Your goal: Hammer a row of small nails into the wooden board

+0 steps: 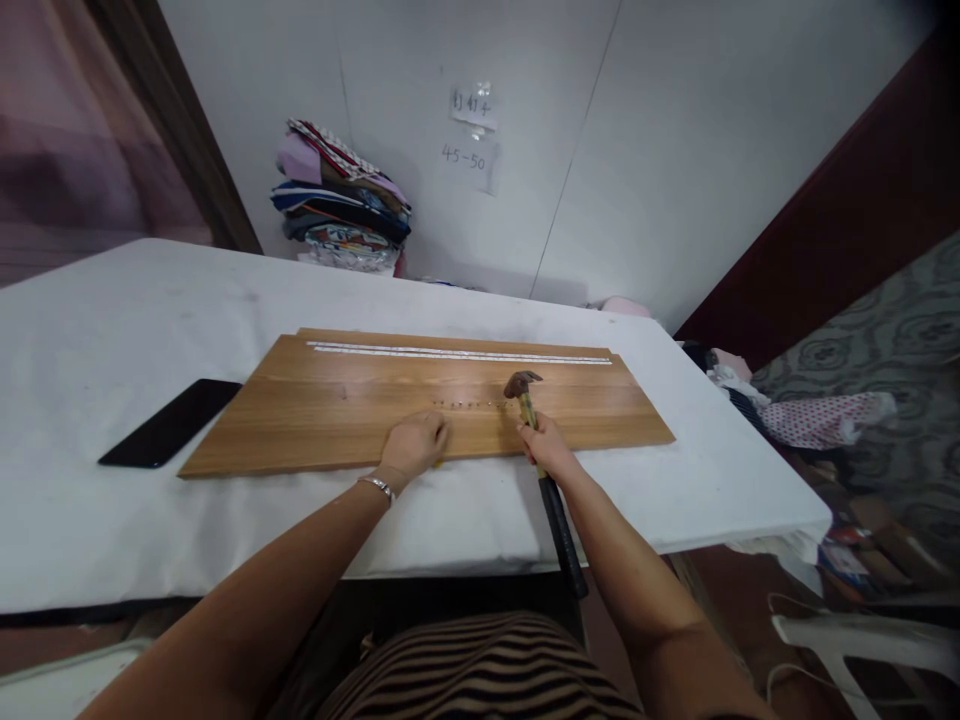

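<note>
A long wooden board (315, 410) lies on a white-covered table (90, 340). My right hand (546, 447) is wrapped round the shaft of a claw hammer (523, 384), close under its head; the black grip sticks back past the table edge. The hammer head rests over the right end of a short row of small nails (469, 404) in the board. My left hand (415, 442) lies on the board's near edge with fingers curled; what it holds, if anything, is hidden. A silver bracelet is on that wrist.
A metal ruler strip (457, 353) runs along the board's far edge. A black phone (171, 422) lies left of the board. Folded fabrics (341, 200) are stacked against the back wall. Cloth and clutter sit on the floor at the right.
</note>
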{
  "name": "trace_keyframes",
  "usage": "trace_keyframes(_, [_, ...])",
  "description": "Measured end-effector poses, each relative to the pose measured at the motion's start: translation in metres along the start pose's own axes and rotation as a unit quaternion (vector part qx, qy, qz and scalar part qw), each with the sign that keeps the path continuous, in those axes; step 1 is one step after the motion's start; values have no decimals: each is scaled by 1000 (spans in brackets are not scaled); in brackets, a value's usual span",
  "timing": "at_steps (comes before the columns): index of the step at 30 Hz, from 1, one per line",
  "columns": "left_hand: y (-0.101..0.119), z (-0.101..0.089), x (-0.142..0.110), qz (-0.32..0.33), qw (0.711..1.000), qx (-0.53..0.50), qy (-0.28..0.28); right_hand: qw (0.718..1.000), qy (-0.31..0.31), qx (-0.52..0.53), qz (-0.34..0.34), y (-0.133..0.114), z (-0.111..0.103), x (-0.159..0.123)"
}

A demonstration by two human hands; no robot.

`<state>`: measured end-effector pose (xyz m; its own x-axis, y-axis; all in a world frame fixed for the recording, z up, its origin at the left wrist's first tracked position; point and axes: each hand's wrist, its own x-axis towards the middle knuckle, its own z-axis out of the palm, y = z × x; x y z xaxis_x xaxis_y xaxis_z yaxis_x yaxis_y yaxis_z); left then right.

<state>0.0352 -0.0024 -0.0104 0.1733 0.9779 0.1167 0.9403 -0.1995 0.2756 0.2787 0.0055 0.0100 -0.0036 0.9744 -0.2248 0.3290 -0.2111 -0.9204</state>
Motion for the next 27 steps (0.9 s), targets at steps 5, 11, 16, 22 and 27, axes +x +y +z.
trace_keyframes(5, [0, 0, 0, -3, 1000, -2, -1, 1000, -14, -20, 11, 0, 0, -1])
trace_keyframes(11, [0, -1, 0, -4, 1000, -9, 2, 1000, 1, -11, 9, -5, 1, -4])
trace_keyframes(16, [-1, 0, 0, -5, 1000, -2, -1, 999, -17, -23, 22, -6, 0, -4])
trace_keyframes(22, [-1, -1, 0, -2, 1000, -10, -2, 1000, -7, -8, 9, -3, 0, -3])
trace_keyframes(27, [1, -4, -1, -8, 1000, -6, -11, 1000, -14, -21, 13, -2, 0, -1])
